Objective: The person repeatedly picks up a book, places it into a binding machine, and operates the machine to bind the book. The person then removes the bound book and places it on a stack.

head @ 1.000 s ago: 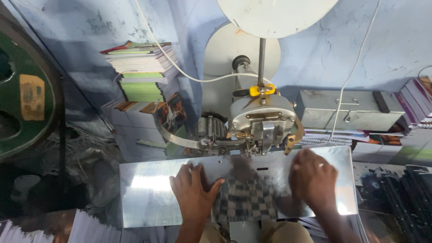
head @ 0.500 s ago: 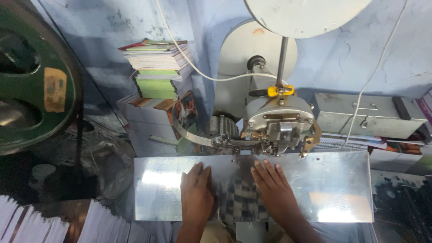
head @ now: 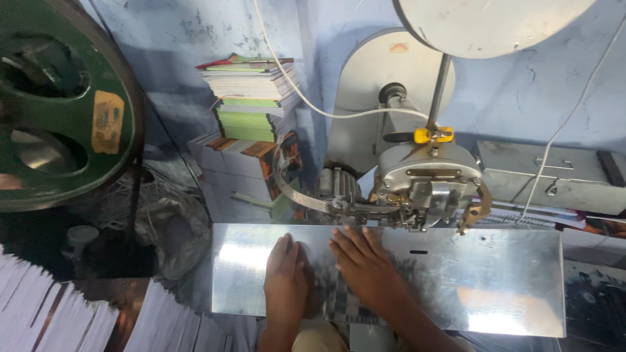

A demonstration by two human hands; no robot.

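Both of my hands lie flat on a shiny metal work plate (head: 495,287) in front of a grey stitching machine head (head: 424,186). My left hand (head: 285,277) rests palm down near the plate's left-centre, fingers slightly apart. Just to its right is my right hand (head: 365,264), its fingertips pointing at the machine head and lying just short of it. I see nothing gripped in either hand. A blurred checked pattern shows in the plate between the hands; I cannot tell whether it is a reflection.
A large green flywheel (head: 59,111) fills the upper left. A stack of booklets (head: 251,98) stands against the blue wall behind the plate. White paper stacks (head: 39,313) lie at the bottom left. A grey metal box (head: 554,179) sits at the right, a white disc (head: 489,23) overhead.
My right hand has moved left, from the plate's right part to beside my left hand. The view has shifted, so the flywheel now fills more of the left.
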